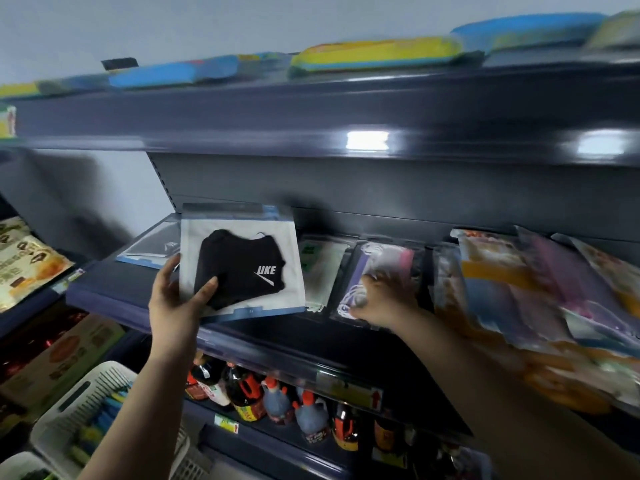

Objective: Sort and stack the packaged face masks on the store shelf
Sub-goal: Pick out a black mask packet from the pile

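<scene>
Your left hand holds a packaged black mask upright in front of the dark shelf. The thumb lies across the front of the clear pack, on the lower left part of the black mask, and the other fingers are behind the pack, so the pack is pinched between them. The mask inside shows a white printed mark (the letters look like "LIKE") to the right of your thumb. The pack has a blue strip along its bottom edge, just beside the base of your thumb.

Your right hand reaches onto the shelf and rests on a clear pack of purple and pink masks. Its fingers are bent over the lower left part of this pack, but the picture is blurred here, and I cannot tell if they really grip it or only touch it. Between your two hands lies a pack of pale green masks, flat on the shelf. Behind your left hand, further to the left on the same shelf, lies another flat mask pack with a blue edge.

To the right of your right hand there is a pile of colourful packets. Below your arms stand dark bottles on a lower shelf, and under your left forearm is a white plastic basket.
</scene>
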Demonstrator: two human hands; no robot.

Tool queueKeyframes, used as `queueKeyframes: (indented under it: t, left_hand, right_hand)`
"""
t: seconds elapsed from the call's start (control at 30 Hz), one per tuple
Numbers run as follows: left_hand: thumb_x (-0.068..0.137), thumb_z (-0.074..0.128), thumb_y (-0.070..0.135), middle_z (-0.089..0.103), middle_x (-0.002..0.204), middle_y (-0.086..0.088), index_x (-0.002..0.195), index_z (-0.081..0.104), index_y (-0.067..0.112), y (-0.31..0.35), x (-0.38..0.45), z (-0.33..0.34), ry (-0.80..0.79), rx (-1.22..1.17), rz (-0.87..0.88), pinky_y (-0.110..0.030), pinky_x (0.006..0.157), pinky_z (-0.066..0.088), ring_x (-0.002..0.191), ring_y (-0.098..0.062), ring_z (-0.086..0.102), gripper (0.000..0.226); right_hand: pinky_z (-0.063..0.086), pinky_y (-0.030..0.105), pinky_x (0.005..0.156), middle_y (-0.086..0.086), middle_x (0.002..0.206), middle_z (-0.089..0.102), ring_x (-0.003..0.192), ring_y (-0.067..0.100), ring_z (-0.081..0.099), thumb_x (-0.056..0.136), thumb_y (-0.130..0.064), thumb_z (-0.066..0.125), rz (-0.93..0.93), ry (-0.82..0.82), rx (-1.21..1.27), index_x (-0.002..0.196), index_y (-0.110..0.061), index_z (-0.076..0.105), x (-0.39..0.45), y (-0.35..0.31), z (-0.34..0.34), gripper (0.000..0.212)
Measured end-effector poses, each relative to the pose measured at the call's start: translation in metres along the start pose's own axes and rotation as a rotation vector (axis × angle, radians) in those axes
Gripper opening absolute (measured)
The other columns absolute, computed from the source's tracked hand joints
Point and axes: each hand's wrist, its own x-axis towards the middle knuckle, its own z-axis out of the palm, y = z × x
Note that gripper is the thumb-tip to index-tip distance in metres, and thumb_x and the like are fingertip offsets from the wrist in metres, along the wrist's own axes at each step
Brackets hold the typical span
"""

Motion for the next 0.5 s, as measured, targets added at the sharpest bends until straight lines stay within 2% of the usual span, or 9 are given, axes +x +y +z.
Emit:
queueKeyframes:
  t: [0.1,0.17,0.27,0.33,0.4,0.43,0.5]
  left_hand:
    - [0.082,0.065,-0.005,0.062,0.102,-0.002,0.105,0.054,0.038,-0.002,0.010,-0.002,-0.027,-0.050,-0.017,-0.018,0.066,0.057,0.094,-0.022,0.060,0.050]
    - [0.082,0.065,-0.004,0.062,0.107,-0.008,0.105,0.055,0.038,-0.003,0.018,-0.005,-0.046,-0.071,-0.029,-0.018,0.064,0.057,0.092,-0.023,0.061,0.049]
    - [0.080,0.067,-0.003,0.062,0.118,-0.016,0.112,0.056,0.032,-0.004,0.035,-0.015,-0.073,-0.092,-0.054,-0.029,0.076,0.058,0.102,-0.029,0.062,0.049]
    - [0.080,0.068,-0.002,0.062,0.121,-0.018,0.121,0.053,0.026,-0.004,0.050,-0.026,-0.090,-0.099,-0.069,-0.041,0.085,0.055,0.105,-0.032,0.062,0.052]
    - [0.080,0.069,-0.001,0.064,0.120,-0.016,0.124,0.052,0.023,-0.004,0.067,-0.040,-0.093,-0.094,-0.076,-0.046,0.089,0.052,0.106,-0.033,0.062,0.052]
    - [0.081,0.068,0.001,0.065,0.117,-0.014,0.123,0.053,0.024,-0.005,0.077,-0.049,-0.097,-0.085,-0.078,-0.044,0.087,0.053,0.104,-0.032,0.063,0.050]
    - [0.083,0.067,0.004,0.068,0.107,-0.008,0.120,0.053,0.028,-0.006,0.097,-0.070,-0.153,-0.045,-0.078,-0.033,0.073,0.056,0.094,-0.025,0.065,0.047]
  right_hand:
    - [0.026,0.041,0.112,0.008,0.147,0.037,0.138,0.029,0.028,0.088,-0.041,0.051,-0.059,0.145,0.057,0.139,-0.014,0.035,0.000,-0.020,-0.009,0.060]
    - [0.030,0.031,0.109,0.007,0.147,0.039,0.136,0.023,0.035,0.091,-0.039,0.053,-0.153,0.196,0.351,0.142,-0.013,0.033,-0.004,-0.046,-0.018,0.060]
    - [0.039,0.029,0.100,0.002,0.141,0.046,0.121,0.018,0.052,0.087,-0.040,0.060,-0.165,0.123,0.732,0.142,-0.017,0.033,-0.003,-0.092,-0.024,0.065]
    - [0.041,0.026,0.091,0.000,0.137,0.048,0.109,0.016,0.056,0.085,-0.037,0.065,-0.161,0.109,0.778,0.142,-0.017,0.032,0.004,-0.118,-0.022,0.069]
    - [0.038,0.022,0.087,0.001,0.132,0.052,0.106,0.017,0.057,0.083,-0.030,0.068,-0.156,0.155,0.780,0.141,-0.015,0.033,0.013,-0.143,-0.019,0.070]
    - [0.039,0.022,0.084,0.002,0.127,0.054,0.104,0.018,0.057,0.081,-0.025,0.070,-0.148,0.196,0.803,0.140,-0.014,0.035,0.018,-0.156,-0.017,0.069]
    - [0.041,0.022,0.076,0.001,0.109,0.057,0.091,0.017,0.057,0.078,-0.015,0.073,-0.114,0.271,0.867,0.134,-0.012,0.042,0.027,-0.184,-0.014,0.064]
